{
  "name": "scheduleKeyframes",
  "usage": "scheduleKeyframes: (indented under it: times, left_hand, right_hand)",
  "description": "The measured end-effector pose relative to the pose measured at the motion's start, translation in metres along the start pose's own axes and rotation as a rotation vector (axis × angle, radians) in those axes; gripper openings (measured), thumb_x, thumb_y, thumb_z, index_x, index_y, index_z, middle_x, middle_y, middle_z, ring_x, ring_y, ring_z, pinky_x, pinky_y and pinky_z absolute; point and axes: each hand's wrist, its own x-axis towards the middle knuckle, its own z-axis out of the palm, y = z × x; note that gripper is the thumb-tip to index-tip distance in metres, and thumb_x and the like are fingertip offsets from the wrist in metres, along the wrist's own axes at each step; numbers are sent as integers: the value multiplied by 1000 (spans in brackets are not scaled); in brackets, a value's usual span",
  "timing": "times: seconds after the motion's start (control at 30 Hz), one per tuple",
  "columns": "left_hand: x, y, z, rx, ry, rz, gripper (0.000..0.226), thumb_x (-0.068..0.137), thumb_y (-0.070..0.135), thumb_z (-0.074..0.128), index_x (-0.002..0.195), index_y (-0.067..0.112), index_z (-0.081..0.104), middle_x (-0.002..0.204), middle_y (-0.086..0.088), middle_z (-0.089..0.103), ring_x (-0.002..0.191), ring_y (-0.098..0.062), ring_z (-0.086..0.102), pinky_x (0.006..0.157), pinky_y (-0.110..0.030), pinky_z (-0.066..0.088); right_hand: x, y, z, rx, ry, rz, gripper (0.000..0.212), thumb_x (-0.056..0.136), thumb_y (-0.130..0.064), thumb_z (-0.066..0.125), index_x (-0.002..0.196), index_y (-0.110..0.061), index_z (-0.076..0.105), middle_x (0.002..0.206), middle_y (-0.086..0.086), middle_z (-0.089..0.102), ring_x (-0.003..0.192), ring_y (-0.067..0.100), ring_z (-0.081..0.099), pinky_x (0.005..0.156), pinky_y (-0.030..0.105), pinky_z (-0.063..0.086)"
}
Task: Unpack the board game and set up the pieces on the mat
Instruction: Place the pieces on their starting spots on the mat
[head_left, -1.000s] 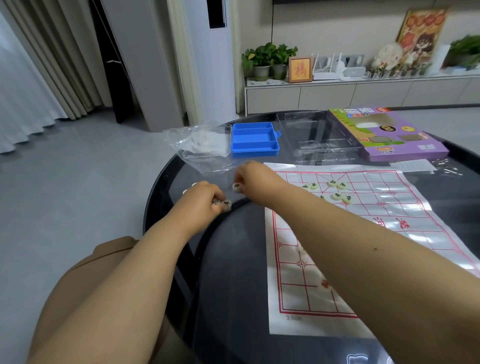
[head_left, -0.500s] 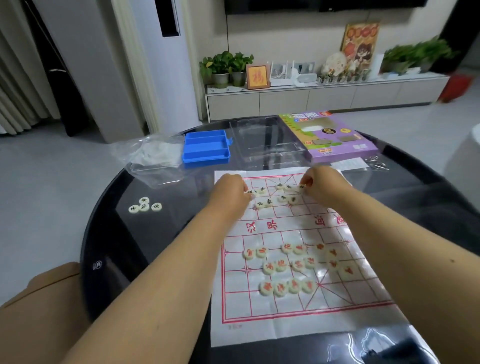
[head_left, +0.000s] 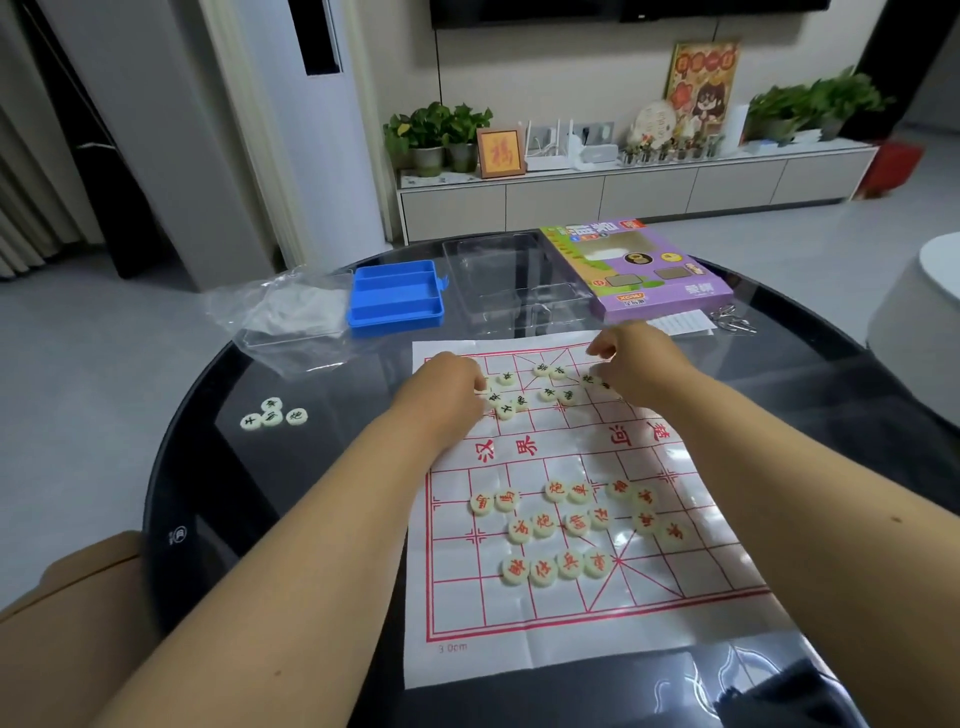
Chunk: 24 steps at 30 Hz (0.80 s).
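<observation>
Both hands work the far end of the white red-gridded paper mat (head_left: 566, 457) on the round dark glass counter (head_left: 291, 519). The left hand (head_left: 441, 387) curls its grip over black-lettered cream discs (head_left: 511, 402); the right hand (head_left: 631, 361) has its fingers curled, and whether they pinch anything cannot be told. Red-lettered discs (head_left: 571, 525) crowd the near half; bare glass lies leftward, round three stray discs (head_left: 274, 414).

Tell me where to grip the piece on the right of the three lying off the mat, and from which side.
Pinch the rightmost piece by its rim from above, probably fingers front and back: it lies flat on the table and touches its neighbour on the left.

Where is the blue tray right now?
In the head view, the blue tray sits on the table's far left part, between the crumpled plastic bag and the clear insert.
</observation>
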Motion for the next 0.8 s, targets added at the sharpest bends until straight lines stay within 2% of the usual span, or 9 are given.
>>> scheduleKeyframes:
  times: [0.1, 0.2, 0.33, 0.43, 0.5, 0.6, 0.7, 0.8]
  left_hand:
    - [-9, -9, -8, -72, 69, -2, 29, 95, 24, 57, 123, 20, 60, 124, 0, 55, 108, -19, 56, 90, -27, 47]
    - [-23, -31, -22, -117, 160, -43, 25, 95, 25, 55, 119, 19, 62, 119, 0, 55, 104, -18, 56, 83, -27, 45]
    - [-41, -85, -46, -126, 277, -159, 18, 91, 21, 61, 107, 15, 67, 109, -1, 62, 100, -20, 59, 85, -29, 43]
    - [-53, -132, -60, -96, 313, -275, 19, 85, 21, 68, 102, 12, 69, 105, -5, 66, 98, -25, 61, 80, -27, 42]
    - [-57, -159, -65, -30, 273, -348, 28, 81, 24, 73, 106, 13, 68, 111, -8, 64, 102, -28, 59, 81, -30, 42]
    - [-58, -186, -68, 35, 159, -409, 51, 76, 30, 78, 123, 18, 60, 123, -11, 57, 110, -30, 56, 90, -33, 44]
    - [-55, -197, -68, -2, 43, -302, 65, 79, 24, 76, 137, 26, 48, 128, -10, 48, 115, -27, 51, 98, -33, 40]
    - [-50, -199, -70, -14, -51, -168, 62, 83, 19, 72, 139, 32, 46, 126, -6, 45, 108, -24, 51, 96, -30, 39]
  right_hand:
    - [-3, -17, -5, 50, 97, -28, 29, 91, -15, 59, 120, -12, 63, 123, 8, 60, 106, 27, 57, 86, 32, 46]
    - [-7, -49, -3, 71, 110, -99, 29, 93, -16, 57, 120, -12, 63, 121, 8, 62, 104, 26, 58, 85, 32, 47]
    - [-18, -105, 17, 113, 26, -230, 30, 92, -19, 59, 122, -14, 62, 118, 6, 62, 98, 23, 60, 85, 31, 50]
    - [-23, -146, 40, 143, -69, -335, 32, 90, -20, 61, 122, -17, 61, 118, 4, 61, 102, 22, 59, 91, 34, 49]
    - [-22, -171, 57, 149, -122, -387, 34, 87, -19, 63, 120, -17, 60, 117, 4, 60, 105, 21, 57, 92, 33, 48]
    - [-17, -205, 81, 109, -177, -451, 37, 84, -23, 67, 120, -18, 59, 118, 4, 58, 108, 22, 55, 86, 29, 45]
    - [-14, -229, 100, 69, -210, -496, 45, 82, -26, 70, 124, -17, 57, 122, 4, 57, 112, 22, 54, 90, 29, 43]
    - [-12, -244, 115, 68, -205, -500, 46, 81, -28, 71, 124, -15, 57, 122, 7, 57, 113, 23, 53, 93, 30, 44]
